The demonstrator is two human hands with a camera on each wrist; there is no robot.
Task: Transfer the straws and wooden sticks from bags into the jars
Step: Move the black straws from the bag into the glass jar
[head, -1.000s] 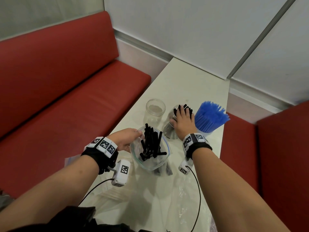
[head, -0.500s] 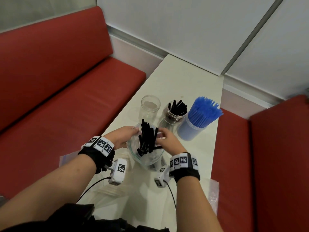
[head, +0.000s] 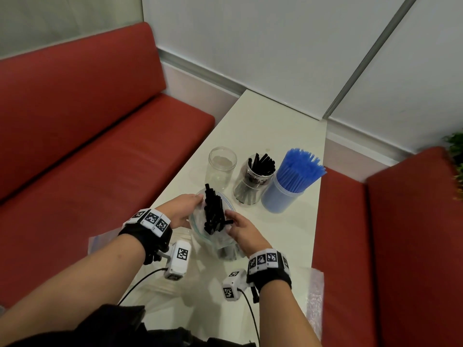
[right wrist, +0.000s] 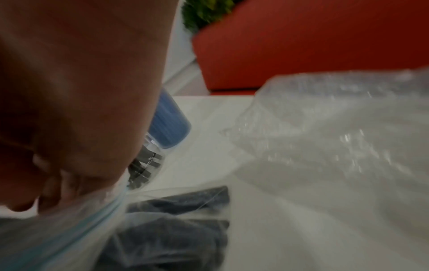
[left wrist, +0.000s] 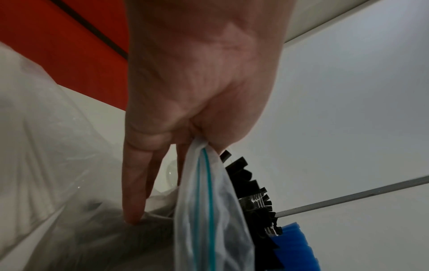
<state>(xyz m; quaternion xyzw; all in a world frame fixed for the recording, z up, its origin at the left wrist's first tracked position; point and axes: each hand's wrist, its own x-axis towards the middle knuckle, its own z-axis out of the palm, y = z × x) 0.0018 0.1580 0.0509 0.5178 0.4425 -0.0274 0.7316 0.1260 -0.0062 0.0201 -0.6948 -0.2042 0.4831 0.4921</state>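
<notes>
A clear zip bag (head: 200, 221) with black straws (head: 213, 211) stands open near the table's front. My left hand (head: 191, 206) pinches the bag's left rim (left wrist: 204, 183) between thumb and fingers. From the right, my right hand (head: 229, 217) reaches over the other rim, and its fingers (right wrist: 53, 198) curl on the black straw bundle at the bag's mouth. Behind the bag stand an empty glass jar (head: 221, 166), a jar part-filled with black straws (head: 254, 184) and a jar of blue straws (head: 288, 194).
The white table (head: 275, 126) runs away from me between red benches (head: 100, 159). Crumpled clear bags lie in front of me, one at the right edge (right wrist: 348, 128). A green plant (head: 456, 151) shows at the far right.
My right hand left the black-straw jar and came back to the bag, closing on the straws there. The left hand kept its hold on the bag's rim.
</notes>
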